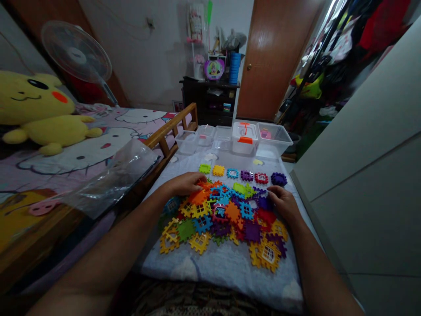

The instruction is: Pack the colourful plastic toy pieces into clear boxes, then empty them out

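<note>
A heap of plastic interlocking building tiles [233,211] with toothed edges, in many colours, lies on the cloth before me. My left hand [189,182] is at the heap's far left edge, its curled fingers closed on an orange building tile [199,196]. At the far right edge, my right hand [283,201] pinches the side of a purple building tile [260,192]. Beyond the heap runs a row of single tiles: green [204,168], yellow [218,170], light blue [233,173], purple [246,175], red [261,177] and dark blue [279,178].
Clear plastic boxes [187,143] line the table's far edge, one with an orange-handled lid [244,131]. To the left are a wooden bed rail [171,127], a plastic bag [112,180] and a yellow plush toy [46,114]. A pale cabinet [368,175] borders the right side.
</note>
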Demonstrator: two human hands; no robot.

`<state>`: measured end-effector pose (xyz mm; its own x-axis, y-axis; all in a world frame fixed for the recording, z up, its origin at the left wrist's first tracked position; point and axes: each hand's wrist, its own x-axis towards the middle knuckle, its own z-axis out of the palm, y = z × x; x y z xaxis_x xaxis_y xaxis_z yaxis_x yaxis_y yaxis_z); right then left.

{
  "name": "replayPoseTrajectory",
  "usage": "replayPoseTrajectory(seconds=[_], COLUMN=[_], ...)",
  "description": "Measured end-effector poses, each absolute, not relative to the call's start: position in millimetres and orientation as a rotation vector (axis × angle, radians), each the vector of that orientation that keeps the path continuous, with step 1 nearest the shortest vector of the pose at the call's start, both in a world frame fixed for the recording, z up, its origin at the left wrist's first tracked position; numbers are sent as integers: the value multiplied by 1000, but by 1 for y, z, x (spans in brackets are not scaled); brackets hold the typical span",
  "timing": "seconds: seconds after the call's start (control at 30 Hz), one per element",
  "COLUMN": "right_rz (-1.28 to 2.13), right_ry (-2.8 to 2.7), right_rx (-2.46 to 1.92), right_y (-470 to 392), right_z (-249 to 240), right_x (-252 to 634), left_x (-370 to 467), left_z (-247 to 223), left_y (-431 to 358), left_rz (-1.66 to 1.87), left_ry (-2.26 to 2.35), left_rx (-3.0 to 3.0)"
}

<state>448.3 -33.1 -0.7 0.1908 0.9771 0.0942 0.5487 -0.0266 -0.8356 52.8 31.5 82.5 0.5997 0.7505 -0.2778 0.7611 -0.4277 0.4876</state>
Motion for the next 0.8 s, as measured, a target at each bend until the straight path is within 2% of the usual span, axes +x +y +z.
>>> replayPoseTrajectory(seconds=[0.4,0.8], right_rz=[665,666], right_ry=[-1498,-1486], right_rx=[-1682,-1682], right_y=[-32,-33], right_z=[-1,1], right_x=[450,449], left_x=[75,81], left_z=[86,83], left_y=[60,73], left_rz=[-309,-366], left_ry=[1158,1070], left_rx=[2176,2061])
